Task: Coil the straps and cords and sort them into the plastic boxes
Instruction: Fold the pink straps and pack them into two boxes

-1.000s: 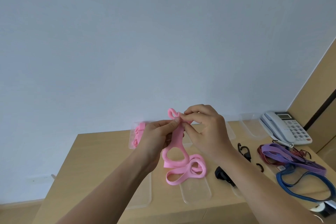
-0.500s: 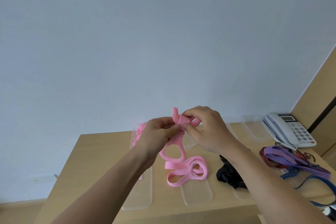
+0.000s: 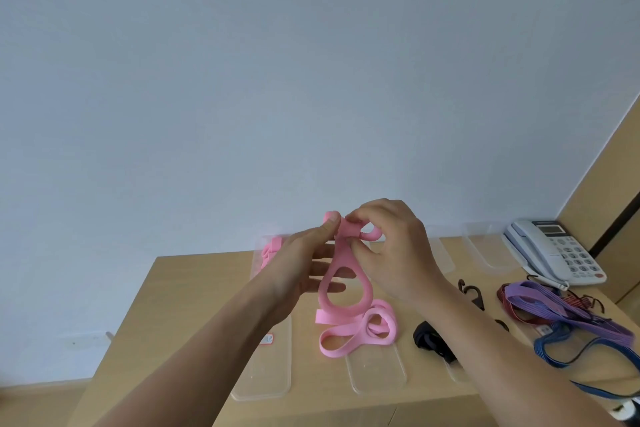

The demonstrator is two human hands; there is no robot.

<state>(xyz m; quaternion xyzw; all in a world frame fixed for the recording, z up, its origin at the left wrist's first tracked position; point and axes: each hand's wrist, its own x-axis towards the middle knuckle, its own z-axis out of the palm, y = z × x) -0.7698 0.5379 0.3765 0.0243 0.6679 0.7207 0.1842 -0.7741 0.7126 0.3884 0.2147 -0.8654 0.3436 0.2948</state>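
Left hand (image 3: 304,263) and right hand (image 3: 391,253) pinch the upper end of a pink strap (image 3: 346,291). Its lower loops rest on the light wooden table (image 3: 194,288) among clear plastic boxes (image 3: 263,378). A telephone (image 3: 554,253) stands far right, with a pale blue-grey wall (image 3: 311,80) behind.

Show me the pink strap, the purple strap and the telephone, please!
pink strap (image 3: 323,317), head view, on its flat end below the hanging loop.
purple strap (image 3: 554,308), head view, on its bands near the table's right edge.
telephone (image 3: 573,258), head view, on its keypad.
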